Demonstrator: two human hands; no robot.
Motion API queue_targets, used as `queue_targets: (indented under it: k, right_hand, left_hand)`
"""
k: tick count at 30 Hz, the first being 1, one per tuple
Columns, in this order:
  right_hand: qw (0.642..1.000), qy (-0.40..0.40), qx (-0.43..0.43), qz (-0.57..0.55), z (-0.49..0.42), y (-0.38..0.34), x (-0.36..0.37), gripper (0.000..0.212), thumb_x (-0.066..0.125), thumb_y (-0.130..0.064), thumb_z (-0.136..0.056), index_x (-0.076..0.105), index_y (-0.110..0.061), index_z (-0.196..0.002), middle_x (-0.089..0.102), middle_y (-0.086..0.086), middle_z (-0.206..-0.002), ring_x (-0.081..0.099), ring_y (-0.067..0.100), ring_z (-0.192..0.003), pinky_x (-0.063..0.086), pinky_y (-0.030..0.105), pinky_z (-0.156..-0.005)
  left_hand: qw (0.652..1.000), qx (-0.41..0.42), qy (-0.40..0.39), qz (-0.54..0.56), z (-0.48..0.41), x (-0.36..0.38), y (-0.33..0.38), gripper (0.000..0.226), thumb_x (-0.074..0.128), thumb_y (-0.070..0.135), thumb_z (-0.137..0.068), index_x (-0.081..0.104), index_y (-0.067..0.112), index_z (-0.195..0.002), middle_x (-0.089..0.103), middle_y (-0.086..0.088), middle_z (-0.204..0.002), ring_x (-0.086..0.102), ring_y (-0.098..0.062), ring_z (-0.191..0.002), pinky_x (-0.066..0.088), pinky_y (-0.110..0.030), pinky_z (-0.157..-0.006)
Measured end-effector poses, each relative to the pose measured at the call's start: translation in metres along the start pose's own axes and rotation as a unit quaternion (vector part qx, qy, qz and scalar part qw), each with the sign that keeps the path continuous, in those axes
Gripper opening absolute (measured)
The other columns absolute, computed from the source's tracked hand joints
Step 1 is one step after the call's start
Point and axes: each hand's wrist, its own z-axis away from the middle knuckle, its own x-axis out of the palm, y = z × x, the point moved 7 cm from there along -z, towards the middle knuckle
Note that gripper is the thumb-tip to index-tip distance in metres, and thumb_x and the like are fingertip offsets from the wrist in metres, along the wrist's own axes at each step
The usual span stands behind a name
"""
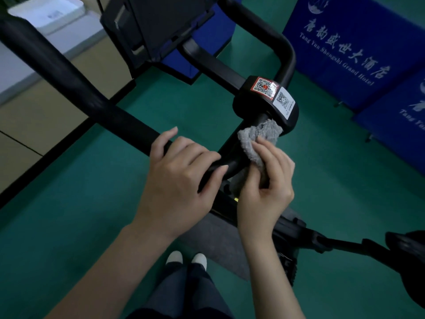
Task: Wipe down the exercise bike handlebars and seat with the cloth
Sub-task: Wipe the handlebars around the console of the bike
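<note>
My right hand [266, 187] has its fingers curled and its thumb pressed down, pinching the grey cloth [257, 143]. The cloth is bunched against the black handlebar [92, 97] where the bar bends toward its middle clamp, and its far edge touches the clamp block [264, 97]. My left hand [181, 178] sits just left of it, gripping the same bar with the fingers wrapped over the top and the thumb lying along the left side. The two hands are near each other but not touching.

The clamp block carries two code stickers, one red-bordered and one white. From there the handlebar runs far and left as a long thick tube, and another part loops round on the far right. A dark console [156, 26] stands at the far middle.

Below the hands lie a grey mat [213, 240] and the green floor [69, 203], with my white shoes [186, 259] at the near edge of the mat. At the near right a black arm ends in a dark rounded part [404, 247]; I cannot tell whether that is the seat. Blue banners [345, 54] with white lettering stand at the far right.
</note>
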Motion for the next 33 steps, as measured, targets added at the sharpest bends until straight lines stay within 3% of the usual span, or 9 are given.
queue_targets:
  k: [5,11,16,18,22,25,27,33]
  right_hand:
    - [0.999,-0.006,0.025,0.035,-0.038,0.006,0.006,0.020,0.058,0.008,-0.087,0.071,-0.001,-0.100,0.068,0.007,-0.106,0.058,0.026,-0.107,0.045,0.028,-0.097]
    - [0.979,-0.133,-0.138,0.069,-0.029,-0.013,0.003,0.025,0.056,0.013,-0.083,0.070,0.000,-0.098,0.069,0.004,-0.103,0.056,0.025,-0.102,0.043,0.025,-0.094]
    - [0.960,-0.201,-0.156,0.116,-0.072,-0.006,0.012,0.020,0.056,0.007,-0.087,0.071,-0.002,-0.098,0.069,0.004,-0.100,0.055,0.025,-0.098,0.037,0.011,-0.088]
    - [0.951,-0.233,-0.167,0.114,-0.079,-0.009,0.019,0.019,0.057,0.006,-0.087,0.071,-0.002,-0.097,0.069,0.004,-0.095,0.054,0.025,-0.095,0.035,0.012,-0.083]
    - [0.897,-0.357,-0.244,0.091,-0.074,-0.026,0.028,0.020,0.054,0.001,-0.085,0.071,-0.002,-0.094,0.068,0.006,-0.090,0.052,0.026,-0.092,0.035,0.016,-0.081]
    - [0.844,-0.438,-0.289,0.110,-0.088,-0.029,0.037,0.020,0.055,0.005,-0.085,0.071,0.000,-0.094,0.068,0.010,-0.088,0.054,0.033,-0.090,0.041,0.030,-0.080]
    - [0.821,-0.463,-0.305,0.139,-0.100,-0.028,0.044,0.019,0.055,0.008,-0.085,0.071,0.000,-0.092,0.067,0.012,-0.088,0.052,0.036,-0.088,0.041,0.037,-0.078]
    - [0.734,-0.543,-0.372,0.167,-0.084,-0.031,0.067,0.020,0.050,-0.002,-0.091,0.068,-0.008,-0.093,0.066,0.007,-0.091,0.050,0.027,-0.093,0.041,0.038,-0.084]
  left_hand:
    - [1.000,0.010,0.006,0.019,0.002,-0.001,0.002,0.023,0.059,0.031,-0.090,0.071,0.013,-0.095,0.068,0.003,-0.088,0.062,-0.019,-0.091,0.028,-0.040,-0.109]
    - [1.000,0.009,-0.010,0.012,0.006,-0.001,0.004,0.027,0.057,0.034,-0.090,0.070,0.013,-0.100,0.067,0.003,-0.092,0.061,-0.019,-0.093,0.027,-0.036,-0.107]
    - [1.000,-0.013,-0.023,-0.010,0.004,0.001,0.009,0.030,0.054,0.036,-0.091,0.070,0.013,-0.103,0.066,0.004,-0.092,0.061,-0.019,-0.092,0.029,-0.035,-0.104]
    - [0.999,-0.033,-0.028,-0.028,0.001,0.004,0.013,0.031,0.053,0.038,-0.092,0.069,0.014,-0.104,0.066,0.004,-0.092,0.060,-0.020,-0.092,0.031,-0.035,-0.101]
    - [0.996,-0.074,-0.017,-0.044,-0.002,0.009,0.024,0.028,0.056,0.037,-0.090,0.069,0.015,-0.099,0.066,0.005,-0.089,0.061,-0.019,-0.089,0.032,-0.035,-0.099]
    - [0.993,-0.101,-0.001,-0.057,-0.002,0.012,0.029,0.025,0.058,0.036,-0.088,0.070,0.015,-0.096,0.067,0.005,-0.088,0.061,-0.019,-0.090,0.031,-0.036,-0.102]
    - [0.991,-0.121,0.009,-0.065,-0.001,0.013,0.032,0.026,0.057,0.037,-0.088,0.070,0.015,-0.095,0.066,0.005,-0.088,0.061,-0.019,-0.090,0.029,-0.035,-0.104]
    - [0.982,-0.169,0.028,-0.078,0.002,0.014,0.037,0.024,0.060,0.034,-0.087,0.070,0.013,-0.092,0.065,0.004,-0.085,0.060,-0.020,-0.088,0.024,-0.032,-0.106]
